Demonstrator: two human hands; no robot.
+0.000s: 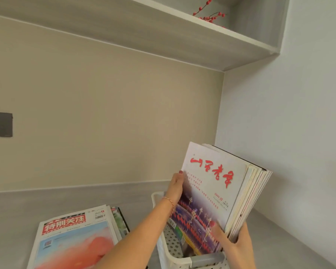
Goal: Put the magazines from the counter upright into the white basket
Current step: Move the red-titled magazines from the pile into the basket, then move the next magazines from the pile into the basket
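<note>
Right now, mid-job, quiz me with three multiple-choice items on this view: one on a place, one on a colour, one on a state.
1. Where do the magazines still to be moved lie?
A. on the counter, left of the basket
B. on the shelf
C. inside the basket

2. What colour is the title lettering on the front magazine of the held stack?
A. blue
B. red
C. green

3. How is the held stack oriented?
A. flat on the counter
B. rolled up
C. upright over the basket

Key: 1 A, the counter pile lies left of the white basket. 2 B, red characters on the held stack. 3 C, left hand and right hand keep it standing.
</note>
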